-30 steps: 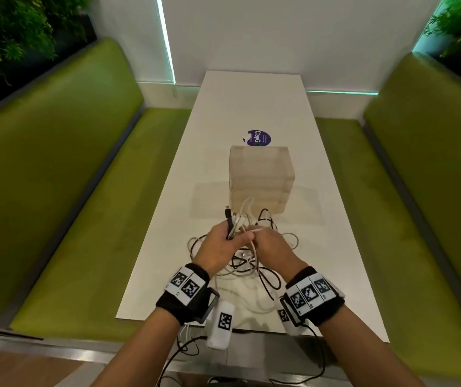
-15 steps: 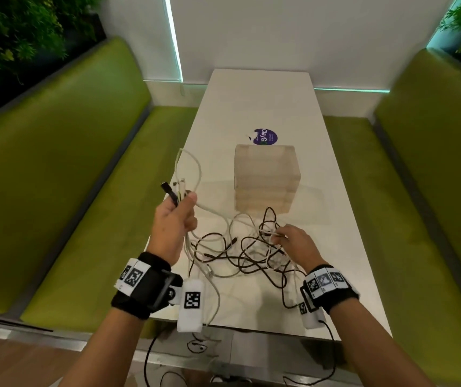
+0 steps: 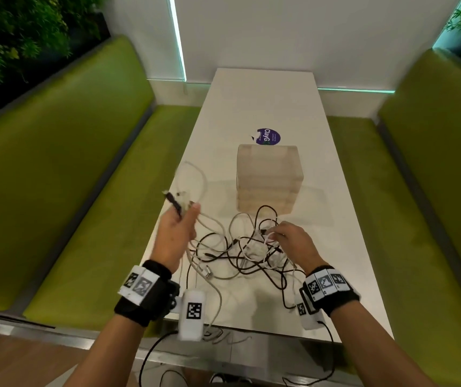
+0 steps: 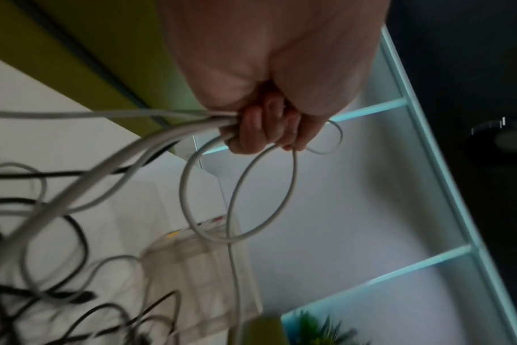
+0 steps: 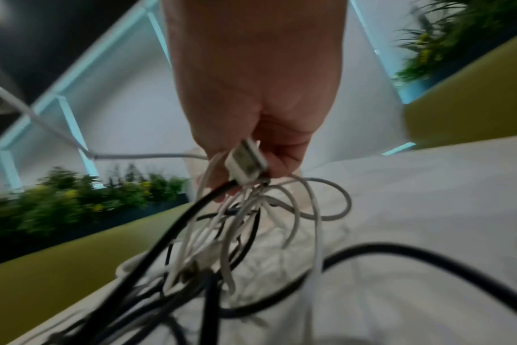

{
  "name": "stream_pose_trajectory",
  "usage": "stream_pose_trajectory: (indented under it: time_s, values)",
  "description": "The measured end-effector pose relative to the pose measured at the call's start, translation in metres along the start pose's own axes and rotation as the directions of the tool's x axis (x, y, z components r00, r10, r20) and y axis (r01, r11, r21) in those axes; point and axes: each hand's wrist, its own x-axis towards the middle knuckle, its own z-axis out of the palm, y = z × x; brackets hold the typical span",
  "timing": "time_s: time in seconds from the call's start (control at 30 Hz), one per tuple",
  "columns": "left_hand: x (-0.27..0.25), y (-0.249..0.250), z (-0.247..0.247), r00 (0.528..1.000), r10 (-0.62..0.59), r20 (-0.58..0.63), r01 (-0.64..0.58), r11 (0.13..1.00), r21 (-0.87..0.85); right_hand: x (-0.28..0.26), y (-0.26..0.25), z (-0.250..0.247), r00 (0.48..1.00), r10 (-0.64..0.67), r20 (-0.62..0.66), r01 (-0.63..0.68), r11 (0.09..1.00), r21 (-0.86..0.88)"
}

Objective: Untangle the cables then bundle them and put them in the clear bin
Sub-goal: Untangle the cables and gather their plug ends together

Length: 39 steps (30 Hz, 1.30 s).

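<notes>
A tangle of black and white cables [image 3: 240,255] lies on the white table [image 3: 262,107] in front of the clear bin [image 3: 269,180]. My left hand [image 3: 177,227] [image 4: 266,130] is raised at the table's left edge and grips looped white cables [image 4: 236,193] plus a black plug end [image 3: 174,203]. My right hand [image 3: 293,241] [image 5: 251,168] is low over the tangle's right side, its fingers curled round a bunch of white strands, a black strand and a white USB plug [image 5: 245,163]. White strands run from my left hand down into the pile.
A round purple sticker [image 3: 267,136] lies on the table behind the bin. Green benches [image 3: 84,191] flank the table on both sides. One white cable [image 3: 218,303] trails over the near table edge. A wall closes the far end.
My hands, together over the tangle a second ago, have pulled apart. The left hand has lifted a white cable up and to the left; the right hand has dropped onto the pile's right side.
</notes>
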Motion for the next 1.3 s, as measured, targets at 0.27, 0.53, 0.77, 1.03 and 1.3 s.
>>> stream_pose_trajectory:
  time_s: [0.27, 0.53, 0.77, 1.03, 1.3]
  values:
    - [-0.007, -0.049, 0.069, 0.945, -0.103, 0.309, -0.029, 0.918, 0.396, -0.008, -0.039, -0.001, 0.976, -0.208, -0.063, 0.211, 0.977, 0.029]
    - [-0.007, -0.048, 0.069, 0.970, 0.051, 0.239, -0.176, 0.826, 0.536, -0.017, -0.048, -0.008, 0.985, -0.170, 0.015, 0.167, 0.978, 0.124]
    - [0.000, -0.047, 0.060, 0.925, 0.012, 0.379, -0.273, 0.713, 0.645, -0.012, -0.045, -0.007, 0.976, -0.217, 0.016, 0.210, 0.961, 0.182]
    - [0.010, -0.020, 0.030, 0.965, 0.026, 0.261, -0.156, 0.856, 0.493, -0.008, 0.019, 0.000, 0.998, 0.067, 0.000, -0.066, 0.995, -0.073]
    - [-0.010, -0.013, 0.009, 0.896, -0.087, 0.435, -0.159, 0.853, 0.498, -0.027, -0.026, -0.026, 0.977, -0.118, -0.177, 0.156, 0.963, 0.221]
